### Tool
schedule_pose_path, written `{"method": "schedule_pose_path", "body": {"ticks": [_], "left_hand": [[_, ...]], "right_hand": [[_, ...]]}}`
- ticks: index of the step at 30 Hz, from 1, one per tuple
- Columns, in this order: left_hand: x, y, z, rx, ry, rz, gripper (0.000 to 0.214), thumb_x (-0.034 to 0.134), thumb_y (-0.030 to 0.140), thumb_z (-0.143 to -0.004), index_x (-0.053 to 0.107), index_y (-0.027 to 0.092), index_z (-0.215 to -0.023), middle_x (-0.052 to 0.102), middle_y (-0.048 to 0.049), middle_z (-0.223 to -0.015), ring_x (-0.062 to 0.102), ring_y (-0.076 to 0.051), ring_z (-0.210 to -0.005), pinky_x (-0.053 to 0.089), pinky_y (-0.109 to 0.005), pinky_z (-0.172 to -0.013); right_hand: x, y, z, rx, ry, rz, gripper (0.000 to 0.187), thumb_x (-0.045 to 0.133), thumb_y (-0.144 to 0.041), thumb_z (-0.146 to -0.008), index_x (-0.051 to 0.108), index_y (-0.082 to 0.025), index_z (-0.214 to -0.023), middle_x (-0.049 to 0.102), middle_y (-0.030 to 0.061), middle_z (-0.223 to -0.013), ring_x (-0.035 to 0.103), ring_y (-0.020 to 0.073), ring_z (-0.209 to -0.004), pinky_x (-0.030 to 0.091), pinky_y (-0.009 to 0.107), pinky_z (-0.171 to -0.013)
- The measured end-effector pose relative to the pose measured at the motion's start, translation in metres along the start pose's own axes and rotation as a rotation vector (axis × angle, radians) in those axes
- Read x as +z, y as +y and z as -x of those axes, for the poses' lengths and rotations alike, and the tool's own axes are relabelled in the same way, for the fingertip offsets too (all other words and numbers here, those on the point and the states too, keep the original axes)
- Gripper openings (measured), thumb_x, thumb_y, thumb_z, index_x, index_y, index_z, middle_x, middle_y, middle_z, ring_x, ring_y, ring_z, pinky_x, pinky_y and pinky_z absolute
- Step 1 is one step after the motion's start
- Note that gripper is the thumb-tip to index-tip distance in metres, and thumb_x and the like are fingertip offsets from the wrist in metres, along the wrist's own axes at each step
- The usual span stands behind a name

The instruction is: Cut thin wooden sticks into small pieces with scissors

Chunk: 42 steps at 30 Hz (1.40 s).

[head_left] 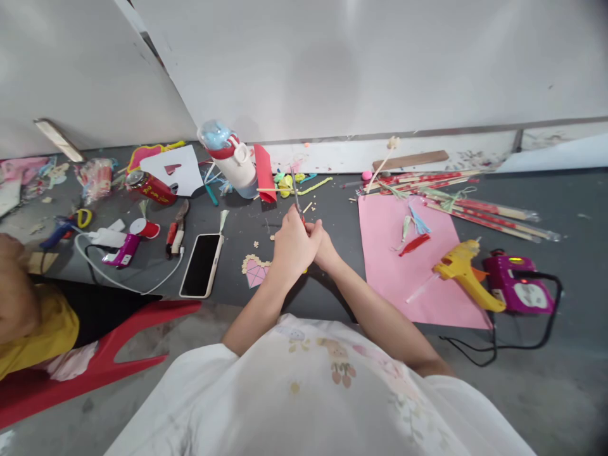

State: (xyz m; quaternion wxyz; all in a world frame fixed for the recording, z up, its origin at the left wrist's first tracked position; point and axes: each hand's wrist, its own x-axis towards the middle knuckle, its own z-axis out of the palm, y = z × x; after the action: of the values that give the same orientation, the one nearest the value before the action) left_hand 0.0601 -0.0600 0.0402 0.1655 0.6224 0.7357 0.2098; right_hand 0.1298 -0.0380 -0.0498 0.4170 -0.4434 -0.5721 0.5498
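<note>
My left hand (294, 239) and my right hand (325, 247) are closed close together above the middle of the table. Between them rises a pair of scissors (295, 190), its blades pointing away from me and a bit of red handle showing; the fingers hide the rest. A thin wooden stick (273, 190) meets the blades; whether it is between them or behind, I cannot tell. Beside my left wrist lies a pink card piece (256, 273), edged along the top with small wooden bits and partly hidden by my arm. Tiny wooden bits (256, 244) are scattered nearby.
A bottle (244, 171) and red folded card (265, 174) stand ahead. A phone (202, 266) lies left. Pink paper (394, 266), a yellow glue gun (468, 272) and wrapped sticks (484, 218) are right. Another person's arm (16, 291) is at the far left.
</note>
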Motion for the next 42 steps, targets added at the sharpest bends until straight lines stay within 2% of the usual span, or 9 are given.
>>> {"method": "schedule_pose_path", "body": {"ticks": [5,13,24,31,37,42], "left_hand": [[-0.002,0.002,-0.001,-0.013,-0.018,-0.002,0.048,0.054,0.037,-0.084,0.045,0.014,-0.125,0.059,-0.0158,-0.121,0.061,-0.028,-0.107,0.048,-0.04,-0.091],[0.001,0.001,-0.002,-0.041,-0.032,-0.015,0.068,0.056,0.039,-0.082,0.034,0.007,-0.138,0.054,-0.0201,-0.13,0.056,-0.032,-0.115,0.047,-0.041,-0.093],[0.003,0.0,-0.002,-0.042,-0.02,-0.024,0.069,0.056,0.039,-0.081,0.032,0.009,-0.14,0.052,-0.0185,-0.133,0.055,-0.03,-0.117,0.047,-0.038,-0.094],[0.003,0.003,-0.002,-0.049,-0.033,-0.031,0.072,0.054,0.038,-0.082,0.029,0.008,-0.141,0.055,-0.0179,-0.129,0.057,-0.03,-0.114,0.047,-0.038,-0.093],[0.002,0.002,-0.002,-0.047,-0.03,-0.032,0.072,0.053,0.039,-0.082,0.027,0.008,-0.142,0.053,-0.0188,-0.13,0.057,-0.03,-0.115,0.046,-0.039,-0.095],[0.002,-0.001,0.003,-0.021,0.044,0.032,0.075,0.053,0.044,-0.082,0.021,0.012,-0.143,0.051,-0.0191,-0.13,0.058,-0.031,-0.112,0.046,-0.043,-0.093]], "right_hand": [[-0.002,-0.005,0.0,0.008,-0.022,0.05,0.014,0.048,-0.032,-0.069,0.048,-0.018,-0.066,0.056,0.0011,-0.064,0.048,0.0143,-0.061,0.039,0.028,-0.059],[-0.002,0.0,-0.001,-0.007,-0.053,0.005,0.012,0.049,-0.031,-0.068,0.047,-0.019,-0.067,0.054,0.0003,-0.065,0.05,0.0139,-0.063,0.043,0.029,-0.063],[0.001,0.006,-0.003,0.017,-0.026,-0.041,0.011,0.052,-0.029,-0.068,0.048,-0.019,-0.066,0.055,0.0002,-0.064,0.051,0.0148,-0.065,0.044,0.029,-0.064],[0.001,0.006,-0.003,0.009,-0.009,-0.042,0.014,0.049,-0.031,-0.069,0.053,-0.018,-0.071,0.058,0.0012,-0.068,0.05,0.0143,-0.063,0.041,0.028,-0.061],[-0.001,0.0,-0.001,-0.002,-0.014,-0.008,0.016,0.05,-0.034,-0.069,0.05,-0.018,-0.068,0.057,0.0009,-0.065,0.049,0.0137,-0.061,0.039,0.027,-0.058],[0.001,-0.004,0.0,-0.019,-0.049,0.012,0.019,0.049,-0.036,-0.074,0.054,-0.017,-0.073,0.061,0.0025,-0.069,0.054,0.0149,-0.065,0.041,0.027,-0.061]]}}
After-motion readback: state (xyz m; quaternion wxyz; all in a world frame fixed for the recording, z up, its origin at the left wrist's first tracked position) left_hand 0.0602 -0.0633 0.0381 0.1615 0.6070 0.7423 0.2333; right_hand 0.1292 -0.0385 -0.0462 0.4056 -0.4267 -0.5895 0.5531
